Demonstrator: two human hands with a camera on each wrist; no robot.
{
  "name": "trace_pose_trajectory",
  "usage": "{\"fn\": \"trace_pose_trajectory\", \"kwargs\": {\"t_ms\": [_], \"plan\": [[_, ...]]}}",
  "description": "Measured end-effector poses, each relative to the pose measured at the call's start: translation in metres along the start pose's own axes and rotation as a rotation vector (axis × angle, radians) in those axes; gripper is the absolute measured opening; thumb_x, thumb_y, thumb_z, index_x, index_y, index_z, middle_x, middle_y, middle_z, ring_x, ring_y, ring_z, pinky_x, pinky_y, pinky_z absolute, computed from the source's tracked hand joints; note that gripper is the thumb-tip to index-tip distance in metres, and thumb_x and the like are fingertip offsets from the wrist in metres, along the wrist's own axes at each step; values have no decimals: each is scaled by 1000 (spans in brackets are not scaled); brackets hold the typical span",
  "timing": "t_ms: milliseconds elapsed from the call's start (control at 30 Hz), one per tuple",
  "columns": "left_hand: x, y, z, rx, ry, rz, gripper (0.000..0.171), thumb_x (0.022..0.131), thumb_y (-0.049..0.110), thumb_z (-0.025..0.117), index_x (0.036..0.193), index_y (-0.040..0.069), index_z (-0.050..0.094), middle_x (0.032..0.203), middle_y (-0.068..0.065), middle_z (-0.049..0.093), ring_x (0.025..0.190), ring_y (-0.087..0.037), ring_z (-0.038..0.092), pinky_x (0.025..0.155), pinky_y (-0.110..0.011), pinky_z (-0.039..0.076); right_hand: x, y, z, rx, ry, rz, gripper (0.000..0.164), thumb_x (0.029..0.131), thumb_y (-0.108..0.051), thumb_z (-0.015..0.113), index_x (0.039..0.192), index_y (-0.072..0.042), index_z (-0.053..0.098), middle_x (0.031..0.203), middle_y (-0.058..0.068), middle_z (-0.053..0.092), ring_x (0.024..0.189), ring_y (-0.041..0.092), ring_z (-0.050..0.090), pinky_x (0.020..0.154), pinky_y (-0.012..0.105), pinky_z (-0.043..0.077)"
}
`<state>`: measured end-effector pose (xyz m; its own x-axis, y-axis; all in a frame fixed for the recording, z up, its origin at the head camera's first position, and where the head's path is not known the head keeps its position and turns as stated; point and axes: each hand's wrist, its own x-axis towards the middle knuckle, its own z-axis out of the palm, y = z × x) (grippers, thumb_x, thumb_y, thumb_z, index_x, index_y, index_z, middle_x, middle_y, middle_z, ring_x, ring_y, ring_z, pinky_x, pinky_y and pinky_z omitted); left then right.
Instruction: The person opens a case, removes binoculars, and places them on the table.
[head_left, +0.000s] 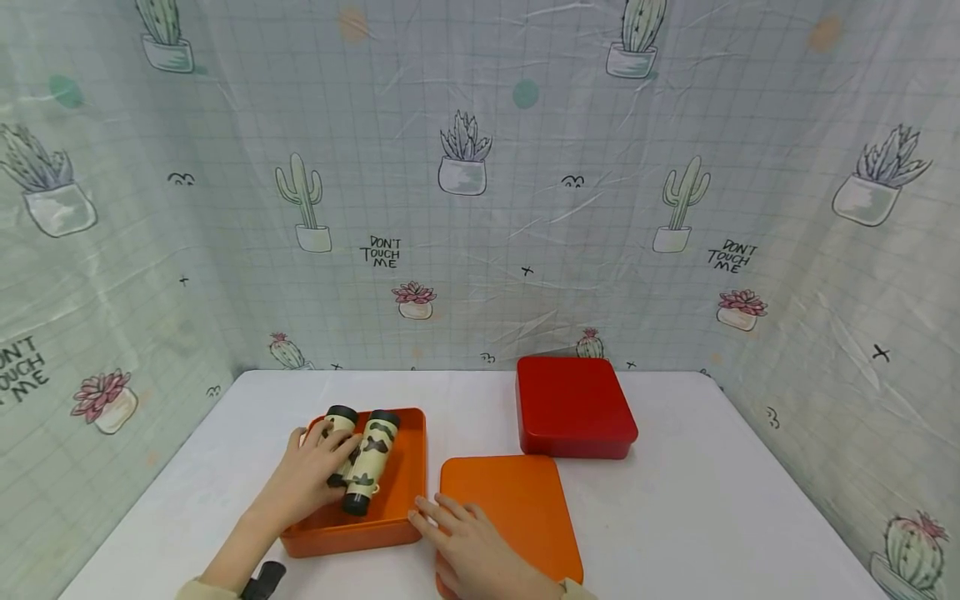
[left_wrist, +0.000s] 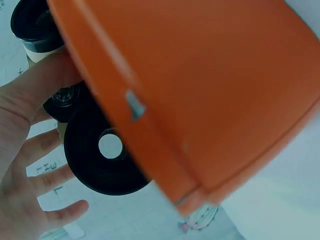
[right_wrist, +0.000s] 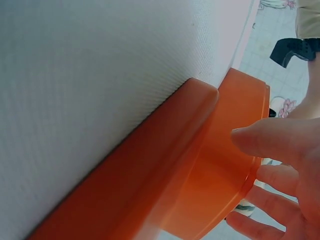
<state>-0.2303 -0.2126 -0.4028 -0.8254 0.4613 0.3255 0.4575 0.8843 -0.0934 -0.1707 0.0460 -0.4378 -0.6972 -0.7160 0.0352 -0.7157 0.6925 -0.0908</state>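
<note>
Camouflage-patterned binoculars [head_left: 375, 450] with black ends lie tilted inside an open orange box [head_left: 409, 467]. My left hand [head_left: 309, 473] holds them by the left barrel, thumb and fingers on either side. The left wrist view shows a small compass [left_wrist: 65, 96] between the black barrel ends, partly hidden by the thumb and the box wall. At the box's front right corner is my right hand [head_left: 474, 543], fingers extended and slightly spread, the fingertips at the rim. Beneath that hand, an orange lid [head_left: 517, 512] lies flat on the table beside the box.
A red box [head_left: 573, 404] stands farther back on the right of the white table [head_left: 675, 500]. Patterned cloth [head_left: 510, 233] hangs behind and on both sides. A black strap or mount [head_left: 264, 579] shows by the left wrist.
</note>
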Motion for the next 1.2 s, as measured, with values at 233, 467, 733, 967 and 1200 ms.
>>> {"fn": "trace_pose_trajectory", "kwargs": {"t_ms": [233, 467, 733, 967, 1200], "plan": [[-6, -5, -13, 32, 26, 23, 70, 56, 30, 81, 118, 9, 56, 115, -11, 56, 111, -37, 42, 87, -59, 32, -1, -1, -1, -11, 15, -12, 58, 88, -27, 53, 140, -27, 28, 146, -7, 28, 126, 20, 38, 90, 40, 44], [-13, -11, -26, 60, 23, 18, 71, 56, 31, 81, 119, 8, 55, 115, -12, 56, 110, -37, 40, 87, -58, 32, -2, -1, 0, -30, 38, -24, 58, 88, -27, 54, 139, -26, 29, 145, -7, 29, 125, 19, 39, 89, 39, 44], [-24, -20, -39, 83, 59, 12, 75, 54, 30, 82, 119, 7, 55, 115, -13, 56, 109, -37, 40, 86, -59, 31, -3, 0, 0, -14, 39, -22, 58, 88, -26, 53, 140, -26, 28, 145, -6, 29, 125, 20, 40, 90, 40, 44], [-33, -31, -43, 81, 76, -29, 76, 52, 29, 83, 119, 6, 55, 115, -14, 56, 108, -36, 39, 84, -59, 32, -6, 1, 2, -69, 122, -65, 56, 87, -24, 54, 138, -21, 33, 144, -3, 33, 123, 21, 43, 84, 36, 45], [-42, -48, -41, 69, 52, -86, 76, 51, 28, 83, 118, 6, 55, 116, -14, 55, 106, -36, 39, 81, -61, 32, -7, 0, 4, -119, 190, -84, 57, 84, -24, 58, 136, -19, 36, 142, -2, 37, 120, 21, 45, 80, 34, 46]]}}
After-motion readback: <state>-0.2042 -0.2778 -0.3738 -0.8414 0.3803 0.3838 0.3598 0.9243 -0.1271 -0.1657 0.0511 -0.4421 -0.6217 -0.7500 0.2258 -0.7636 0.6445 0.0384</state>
